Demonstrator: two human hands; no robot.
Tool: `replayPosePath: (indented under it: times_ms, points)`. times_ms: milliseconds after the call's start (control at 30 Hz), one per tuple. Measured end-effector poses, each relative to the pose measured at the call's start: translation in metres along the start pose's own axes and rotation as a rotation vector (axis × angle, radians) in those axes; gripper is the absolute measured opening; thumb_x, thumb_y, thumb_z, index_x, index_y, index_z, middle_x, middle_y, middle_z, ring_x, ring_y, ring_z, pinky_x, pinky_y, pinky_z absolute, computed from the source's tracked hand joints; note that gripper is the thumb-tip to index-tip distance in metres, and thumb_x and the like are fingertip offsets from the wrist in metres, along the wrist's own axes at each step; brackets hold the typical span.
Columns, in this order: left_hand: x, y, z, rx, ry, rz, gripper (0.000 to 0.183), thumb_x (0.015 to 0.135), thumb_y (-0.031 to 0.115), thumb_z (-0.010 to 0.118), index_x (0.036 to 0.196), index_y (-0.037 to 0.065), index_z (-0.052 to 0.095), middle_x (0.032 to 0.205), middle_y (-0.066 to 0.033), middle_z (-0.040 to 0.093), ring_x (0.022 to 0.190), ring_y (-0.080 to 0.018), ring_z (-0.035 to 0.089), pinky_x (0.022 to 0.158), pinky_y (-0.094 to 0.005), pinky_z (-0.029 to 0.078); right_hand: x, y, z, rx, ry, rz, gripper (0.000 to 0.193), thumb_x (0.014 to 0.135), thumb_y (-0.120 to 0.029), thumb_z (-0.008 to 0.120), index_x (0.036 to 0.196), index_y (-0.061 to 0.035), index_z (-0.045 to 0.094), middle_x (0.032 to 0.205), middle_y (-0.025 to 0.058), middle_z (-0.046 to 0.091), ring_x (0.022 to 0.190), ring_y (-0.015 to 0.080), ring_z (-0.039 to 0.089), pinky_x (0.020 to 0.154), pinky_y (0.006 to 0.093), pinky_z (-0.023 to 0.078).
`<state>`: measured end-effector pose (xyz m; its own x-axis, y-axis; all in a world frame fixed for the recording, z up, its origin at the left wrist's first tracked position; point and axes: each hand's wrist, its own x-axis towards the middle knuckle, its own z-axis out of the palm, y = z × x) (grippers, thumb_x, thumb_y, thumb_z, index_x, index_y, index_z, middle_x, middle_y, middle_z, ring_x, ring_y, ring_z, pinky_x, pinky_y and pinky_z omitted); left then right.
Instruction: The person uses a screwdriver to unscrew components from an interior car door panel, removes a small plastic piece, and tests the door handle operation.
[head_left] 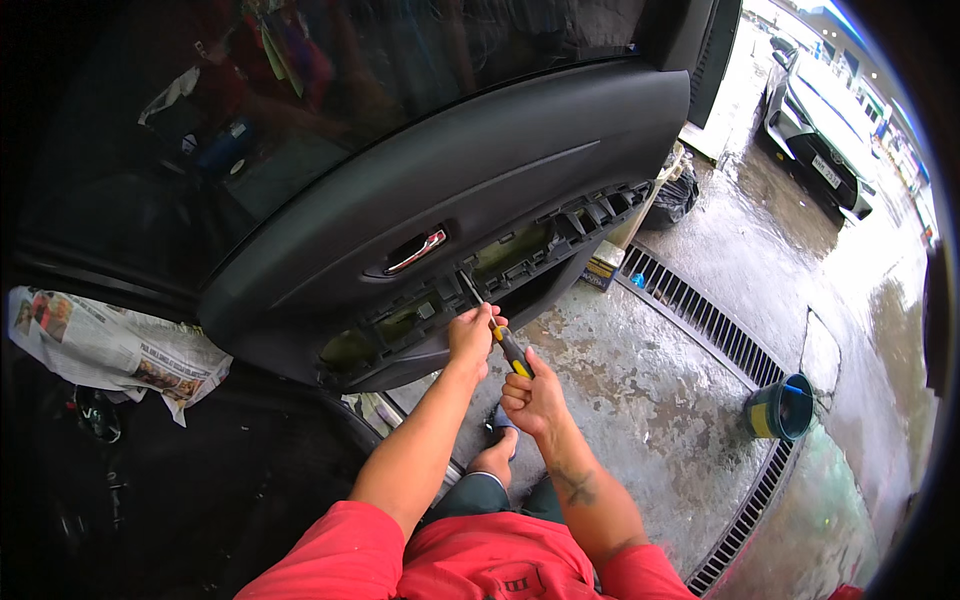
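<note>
Head view: right hand (pixel 535 396) wrapped around a metal-shafted screwdriver (pixel 511 351) with yellow-and-black handle; left hand (pixel 471 338) gripping its shaft in the fingers. Its tip stands at the exposed lower section of a black plastic car-door panel (pixel 530 165), near the shiny silver door lever (pixel 418 251).
</note>
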<state>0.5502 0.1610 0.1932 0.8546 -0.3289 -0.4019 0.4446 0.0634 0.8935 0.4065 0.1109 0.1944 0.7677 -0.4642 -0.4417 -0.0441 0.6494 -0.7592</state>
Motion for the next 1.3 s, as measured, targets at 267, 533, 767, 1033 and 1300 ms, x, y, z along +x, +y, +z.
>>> replayPosePath:
  times_ms: [267,533,767,1033,1300]
  points:
    - [-0.002,-0.001,0.007,0.041,0.076,0.019,0.022,0.104,0.024,0.059,0.096,0.005,0.069,0.078,-0.0037,0.067,0.059,-0.0087,0.057,0.051,-0.0237,0.041,-0.011,0.007,-0.005,-1.134,0.272,-0.877,0.036,0.097,-0.041,0.066,0.120,-0.0141,0.058,0.062,0.0065,0.058,0.056,0.0336,0.062,0.060,0.0425,0.052]
    - [0.004,0.002,-0.002,0.032,-0.028,0.045,0.023,0.104,0.024,0.058,0.101,0.003,0.066,0.081,-0.0055,0.067,0.066,-0.0115,0.061,0.059,-0.0248,0.048,0.006,0.000,-0.010,-0.173,0.035,-0.037,0.030,0.102,-0.041,0.059,0.115,-0.0138,0.058,0.061,0.0011,0.051,0.049,0.0203,0.051,0.053,0.0369,0.046]
    - [-0.003,0.005,0.005,0.134,0.056,0.088,0.025,0.104,0.024,0.058,0.096,0.003,0.068,0.079,-0.0061,0.068,0.058,-0.0094,0.055,0.050,-0.0254,0.038,0.004,0.023,-0.005,-0.890,0.218,-0.551,0.031,0.100,-0.040,0.061,0.113,-0.0124,0.058,0.059,0.0037,0.053,0.051,0.0268,0.057,0.056,0.0410,0.049]
    - [-0.005,0.003,0.002,0.138,0.010,0.033,0.021,0.103,0.023,0.059,0.100,0.004,0.068,0.085,-0.0054,0.070,0.055,-0.0052,0.046,0.047,-0.0222,0.029,0.013,0.015,-0.014,0.205,-0.040,0.219,0.030,0.101,-0.045,0.057,0.107,-0.0150,0.056,0.063,0.0020,0.051,0.047,0.0205,0.048,0.055,0.0360,0.046]
    - [0.000,0.000,0.002,0.140,0.040,0.076,0.022,0.103,0.024,0.060,0.098,0.004,0.069,0.083,-0.0044,0.069,0.058,-0.0059,0.051,0.047,-0.0233,0.032,0.006,0.013,0.002,-0.758,0.140,-0.590,0.031,0.099,-0.035,0.063,0.118,-0.0124,0.057,0.074,0.0061,0.059,0.058,0.0254,0.059,0.058,0.0378,0.049]
